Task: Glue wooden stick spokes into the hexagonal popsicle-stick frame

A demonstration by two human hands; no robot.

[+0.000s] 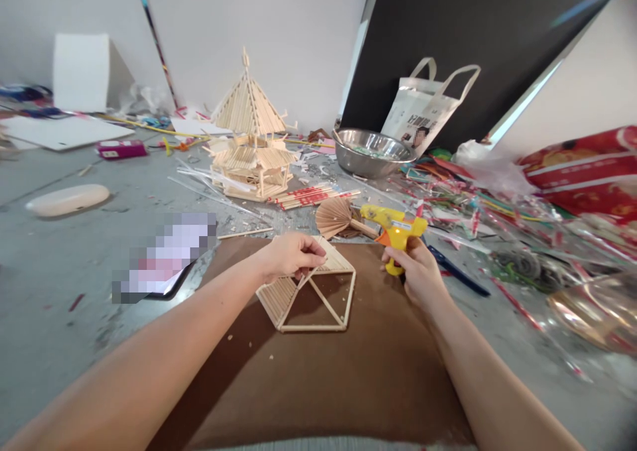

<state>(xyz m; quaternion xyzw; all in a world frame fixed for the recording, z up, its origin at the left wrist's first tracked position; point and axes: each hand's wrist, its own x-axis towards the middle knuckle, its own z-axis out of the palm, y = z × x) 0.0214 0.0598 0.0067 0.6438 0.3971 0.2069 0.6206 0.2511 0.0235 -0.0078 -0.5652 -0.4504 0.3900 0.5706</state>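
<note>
A yellow hot glue gun (pixel 398 227) is gripped in my right hand (pixel 418 268), its nozzle toward the left. My left hand (pixel 297 255) is over a hexagonal frame of pale wooden sticks (pixel 313 328), thumb and fingers pinched together. What they hold, if anything, is too small to make out. The frame lies flat on a brown mat (pixel 348 385). Thin sticks laid side by side cover its left and far sections; the near and right sections show the mat through. My left hand hides part of the covered sections.
Behind stands a pagoda model (pixel 249 113) of similar sticks. Red-marked sticks (pixel 308 195), a brown pleated fan piece (pixel 336 219) and a metal bowl (pixel 373 156) are beyond the mat. A phone (pixel 166 258) lies left; dark-blue-handled pliers (pixel 460 272) and plastic scraps (pixel 497 239) lie right.
</note>
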